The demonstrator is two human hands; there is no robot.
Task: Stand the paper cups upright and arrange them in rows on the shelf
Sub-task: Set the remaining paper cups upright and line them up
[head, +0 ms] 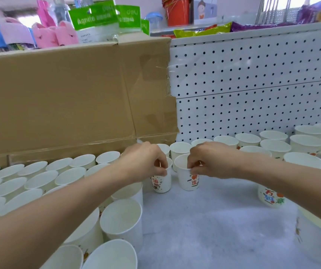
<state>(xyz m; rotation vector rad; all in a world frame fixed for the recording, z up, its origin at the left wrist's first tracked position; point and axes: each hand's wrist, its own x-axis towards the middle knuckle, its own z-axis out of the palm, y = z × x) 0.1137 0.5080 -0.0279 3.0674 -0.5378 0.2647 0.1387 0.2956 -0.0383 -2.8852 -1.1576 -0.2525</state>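
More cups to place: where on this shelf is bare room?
Bare shelf lies nearer than the two held cups, between the left cup rows and right cup rows. Both sides and the back row are crowded.

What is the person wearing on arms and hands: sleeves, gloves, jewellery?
The left forearm and the right forearm are bare to the frame's edge; no sleeves show. The left hand and the right hand wear no gloves; neither wrist carries a watch or bracelet. A glint at the right hand's fingers might be a ring; too small to tell.
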